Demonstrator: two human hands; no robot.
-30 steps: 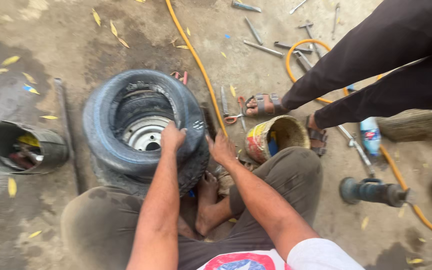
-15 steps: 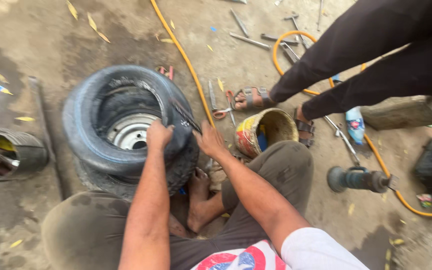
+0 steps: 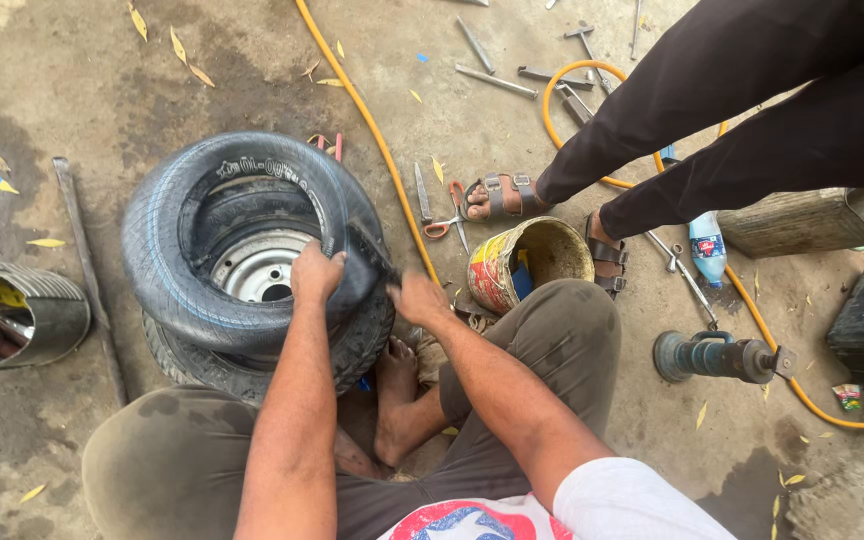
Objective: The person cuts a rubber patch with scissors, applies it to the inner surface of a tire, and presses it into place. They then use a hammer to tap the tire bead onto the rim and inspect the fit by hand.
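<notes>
Black rubber tyre (image 3: 167, 265) on its grey steel rim (image 3: 257, 272): left hand (image 3: 317, 273) grips its near sidewall, fingers curled; right hand (image 3: 418, 298), just beside, fingers closed on the sidewall's edge.

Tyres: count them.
2. One tyre is tilted on its rim, gripped by the left hand and right hand; a second tyre lies beneath. More may be hidden.

Black tyre (image 3: 167, 270), grey rim (image 3: 257, 270), orange hose (image 3: 377, 140), multicoloured bucket (image 3: 497, 270).
</notes>
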